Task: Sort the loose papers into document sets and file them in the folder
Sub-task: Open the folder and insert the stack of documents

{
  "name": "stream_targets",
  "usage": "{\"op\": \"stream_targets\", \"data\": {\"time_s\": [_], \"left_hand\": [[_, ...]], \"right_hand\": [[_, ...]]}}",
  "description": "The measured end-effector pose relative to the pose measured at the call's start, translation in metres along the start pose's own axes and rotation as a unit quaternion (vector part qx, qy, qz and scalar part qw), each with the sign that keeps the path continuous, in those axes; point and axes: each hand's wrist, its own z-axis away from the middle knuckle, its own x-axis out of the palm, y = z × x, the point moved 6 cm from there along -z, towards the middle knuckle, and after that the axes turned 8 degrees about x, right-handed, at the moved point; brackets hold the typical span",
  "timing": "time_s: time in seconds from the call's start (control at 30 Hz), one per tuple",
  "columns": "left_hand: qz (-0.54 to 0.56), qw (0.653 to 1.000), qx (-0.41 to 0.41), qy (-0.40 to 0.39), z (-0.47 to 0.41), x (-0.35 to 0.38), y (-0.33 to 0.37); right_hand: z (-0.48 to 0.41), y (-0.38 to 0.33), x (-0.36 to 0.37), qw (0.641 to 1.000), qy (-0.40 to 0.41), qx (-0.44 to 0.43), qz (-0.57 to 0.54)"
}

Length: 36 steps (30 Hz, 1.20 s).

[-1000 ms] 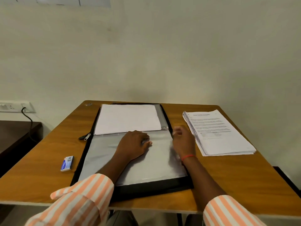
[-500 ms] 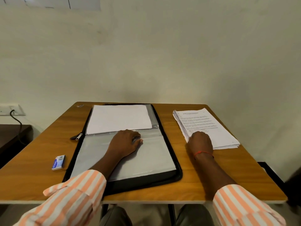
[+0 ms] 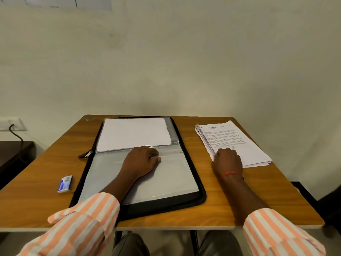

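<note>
I see the black zip folder (image 3: 200, 193) lying open on the table (image 3: 262, 204). Its far sleeve holds white sheets (image 3: 134, 133). The left hand (image 3: 140, 161) rests on the near clear sleeve (image 3: 175, 180), fingers (image 3: 154, 156) relaxed and holding nothing. The stack of loose papers (image 3: 239, 141) lies right of the folder, apart from it. The right hand (image 3: 227, 160) sits on its near corner; I cannot tell whether it grips.

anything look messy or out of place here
Only the paper stack on the right: its left edge is fanned, sheets not squared, by the right hand. The open folder lies flat; nothing looks spilled or torn.
</note>
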Motion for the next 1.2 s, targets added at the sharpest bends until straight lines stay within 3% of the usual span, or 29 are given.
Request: {"op": "stream_targets", "data": {"time_s": [0.57,0.7,0.93,1.0,1.07,1.2], "left_hand": [[-0.019,1.0,0.01,0.002,0.001,-0.003,0.003],[-0.023,1.0,0.016,0.014,0.001,-0.002,0.0],[-0.031,0.999,-0.014,0.003,-0.007,-0.003,0.009],[0.008,0.999,-0.03,-0.005,-0.019,0.001,0.031],[0.116,0.992,-0.058,-0.01,-0.035,0.011,0.06],[0.328,0.93,-0.166,-0.018,-0.08,0.045,0.111]], "right_hand": [[0.025,-0.007,-0.011,0.998,-0.026,0.036,-0.039],[0.047,-0.009,-0.021,0.997,-0.048,0.008,-0.052],[0.064,0.014,-0.052,0.985,0.086,-0.022,-0.147],[0.067,0.018,-0.049,0.981,0.101,-0.026,-0.163],[0.07,0.019,-0.046,0.976,0.104,-0.026,-0.188],[0.074,0.02,-0.043,0.97,0.118,-0.032,-0.211]]}}
